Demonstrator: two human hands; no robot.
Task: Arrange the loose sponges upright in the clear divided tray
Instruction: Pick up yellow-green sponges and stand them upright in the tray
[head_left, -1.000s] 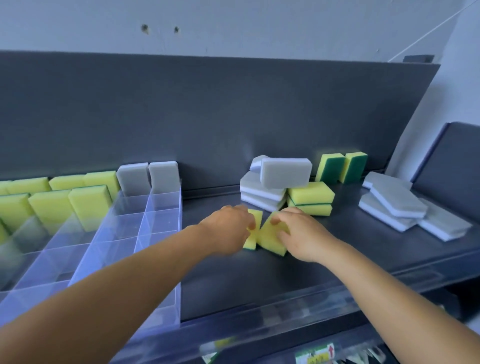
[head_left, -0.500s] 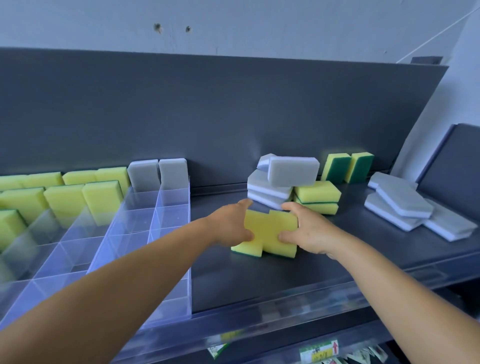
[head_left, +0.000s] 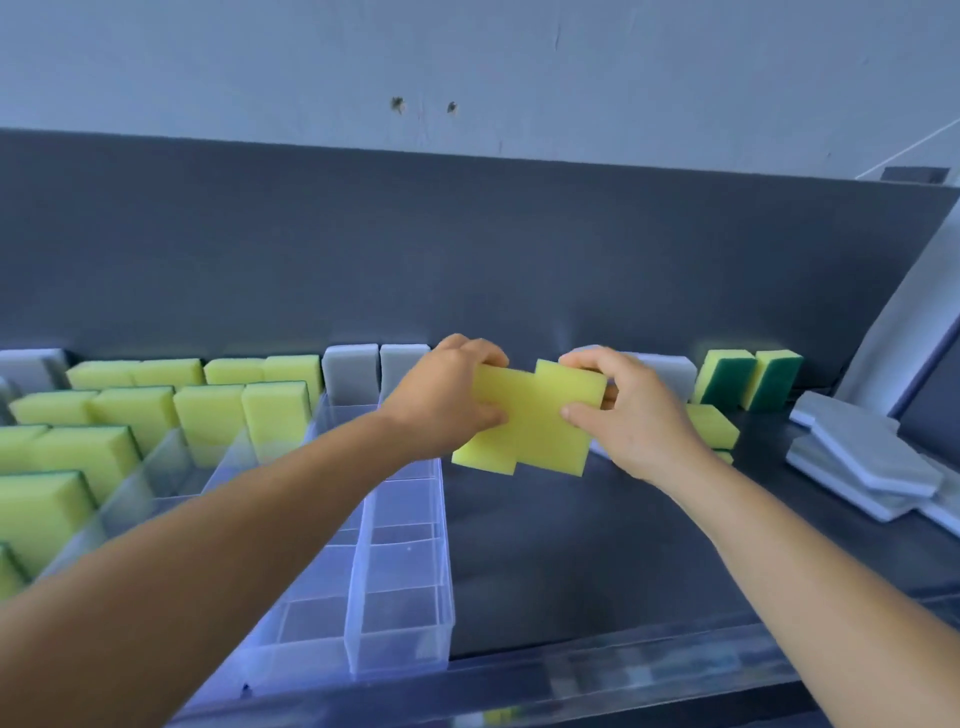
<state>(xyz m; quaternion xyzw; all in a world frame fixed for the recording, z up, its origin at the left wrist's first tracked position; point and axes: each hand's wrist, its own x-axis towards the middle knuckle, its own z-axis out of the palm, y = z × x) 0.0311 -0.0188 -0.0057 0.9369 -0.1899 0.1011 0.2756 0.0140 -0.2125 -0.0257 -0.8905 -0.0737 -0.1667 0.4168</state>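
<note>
Sponges, yellow, two (head_left: 530, 415): held side by side above the shelf (head_left: 571, 545), just right of the clear divided tray (head_left: 400, 597). Left hand (head_left: 447, 400) and right hand (head_left: 623, 410) each pinch one between thumb and fingers.

Both hands have lifted two yellow sponges off the dark shelf (head_left: 545, 561), where they rested a second ago. The left hand (head_left: 447, 402) grips the left sponge (head_left: 488, 426) and the right hand (head_left: 631, 415) grips the right sponge (head_left: 558, 415). The pair is now held side by side in the air, flat yellow faces toward the camera, at the right edge of the clear divided tray (head_left: 405, 597). The hands now hide most of the sponge pile behind them.
</note>
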